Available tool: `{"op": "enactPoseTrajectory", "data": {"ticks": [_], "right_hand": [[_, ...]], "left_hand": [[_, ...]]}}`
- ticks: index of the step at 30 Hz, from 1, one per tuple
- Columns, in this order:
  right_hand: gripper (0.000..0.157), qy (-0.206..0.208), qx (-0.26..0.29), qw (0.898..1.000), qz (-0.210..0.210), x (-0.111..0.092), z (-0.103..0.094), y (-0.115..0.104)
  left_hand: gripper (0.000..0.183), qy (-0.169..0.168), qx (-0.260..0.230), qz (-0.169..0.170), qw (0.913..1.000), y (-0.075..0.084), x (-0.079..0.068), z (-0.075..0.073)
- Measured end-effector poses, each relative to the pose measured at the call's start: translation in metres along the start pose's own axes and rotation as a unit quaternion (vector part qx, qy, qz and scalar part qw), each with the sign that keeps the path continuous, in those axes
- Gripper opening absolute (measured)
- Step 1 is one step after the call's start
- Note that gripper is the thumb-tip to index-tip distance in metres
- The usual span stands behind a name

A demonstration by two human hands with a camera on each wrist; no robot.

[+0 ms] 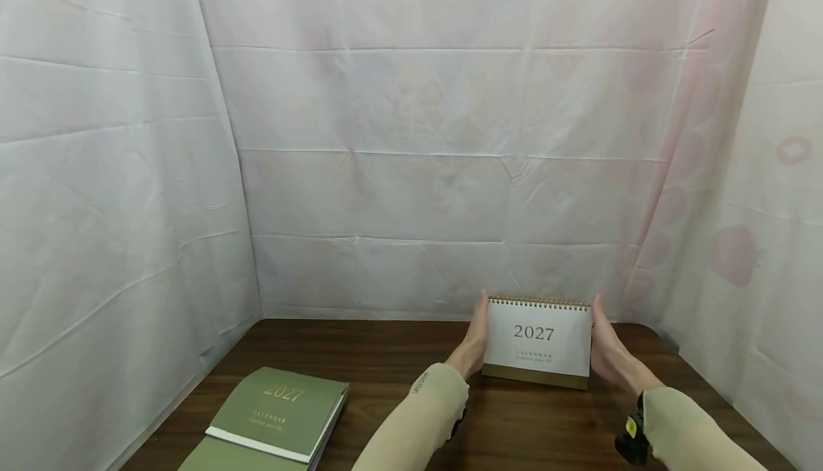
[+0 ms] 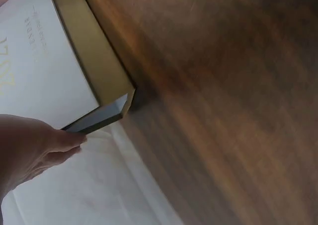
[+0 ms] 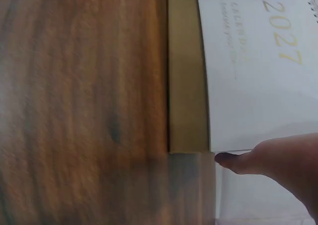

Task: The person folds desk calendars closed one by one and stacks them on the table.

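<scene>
A white desk calendar (image 1: pixel 537 335) marked 2027, with a gold spiral along its top and a brown-gold base strip, stands upright on the dark wooden table at the right. Against its left side edge rests my left hand (image 1: pixel 474 335), fingers fairly straight and pointing up. My right hand (image 1: pixel 609 346) lies along the opposite side edge in the same way. From the left wrist view, the fingertips of the left hand (image 2: pixel 37 148) touch the calendar's open side near the base. The right wrist view has the right hand (image 3: pixel 283 163) beside the calendar's edge, its far fingers hidden.
A green 2027 calendar (image 1: pixel 276 410) lies at the table's front left, partly cut off by the frame. Pale curtains (image 1: pixel 411 171) hang behind the wooden table (image 1: pixel 392 357) and along both its sides.
</scene>
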State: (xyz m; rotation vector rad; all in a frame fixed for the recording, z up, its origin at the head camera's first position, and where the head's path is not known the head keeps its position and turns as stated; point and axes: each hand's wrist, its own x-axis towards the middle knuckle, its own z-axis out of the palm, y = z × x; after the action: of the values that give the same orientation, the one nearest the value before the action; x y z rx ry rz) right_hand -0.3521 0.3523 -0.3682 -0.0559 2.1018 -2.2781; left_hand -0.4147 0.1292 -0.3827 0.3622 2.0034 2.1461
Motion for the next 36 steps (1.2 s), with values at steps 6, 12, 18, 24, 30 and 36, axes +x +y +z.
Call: {"op": "enactPoseTrajectory", "data": {"ticks": [6, 12, 18, 24, 30, 36], "right_hand": [[0.093, -0.004, 0.002, 1.0, 0.015, -0.001, 0.002, 0.007], [0.1, -0.022, -0.003, 0.999, 0.036, -0.002, 0.007, 0.007], [0.099, -0.024, 0.001, 0.999, 0.034, -0.002, 0.012, 0.004], [0.102, -0.04, 0.009, 0.998, 0.043, -0.002, 0.017, 0.002], [0.106, -0.052, 0.004, 0.997, 0.055, -0.004, 0.028, 0.001], [0.105, -0.069, -0.008, 0.997, 0.046, -0.007, 0.036, -0.007]], "left_hand": [[0.089, -0.004, -0.049, -0.024, 0.9985, -0.012, 0.001, -0.003], [0.091, -0.004, -0.053, -0.03, 0.9981, -0.013, -0.002, -0.007], [0.086, -0.001, -0.054, -0.033, 0.998, -0.008, -0.005, -0.01], [0.087, 0.007, -0.057, -0.032, 0.9978, -0.004, -0.011, -0.015], [0.086, -0.003, -0.058, -0.032, 0.9978, 0.001, -0.02, -0.024], [0.084, 0.003, -0.066, -0.024, 0.9975, 0.011, -0.033, -0.032]]}}
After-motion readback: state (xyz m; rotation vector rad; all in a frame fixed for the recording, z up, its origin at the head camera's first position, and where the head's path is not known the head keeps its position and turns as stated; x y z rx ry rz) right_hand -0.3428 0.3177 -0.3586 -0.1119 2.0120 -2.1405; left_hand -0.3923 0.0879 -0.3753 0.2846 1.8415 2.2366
